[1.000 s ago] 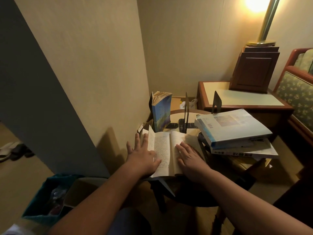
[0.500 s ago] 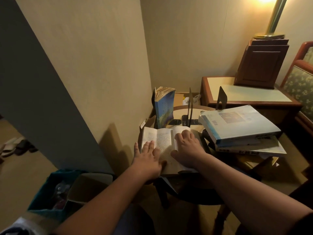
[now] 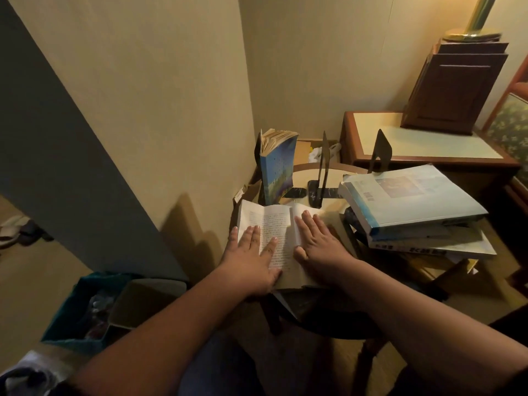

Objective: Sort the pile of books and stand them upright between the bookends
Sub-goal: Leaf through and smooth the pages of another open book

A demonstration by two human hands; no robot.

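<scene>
A paperback lies spread open, pages up, on the small round table. My left hand presses flat on its left page and my right hand flat on its right page, fingers apart. Behind it a blue paperback stands upright against a black bookend at the table's back left. A second black bookend stands in the middle, a third further right. A pile of flat books, topped by a light-blue one, lies at the right.
A beige wall runs close along the left of the table. A wooden side table with a dark wooden box and a brass lamp base stands behind. A teal bin and a cardboard box sit on the floor at the lower left.
My right hand has slid from the book's middle onto the right page and flattened. My left hand has moved up onto the left page. The book lies flatter.
</scene>
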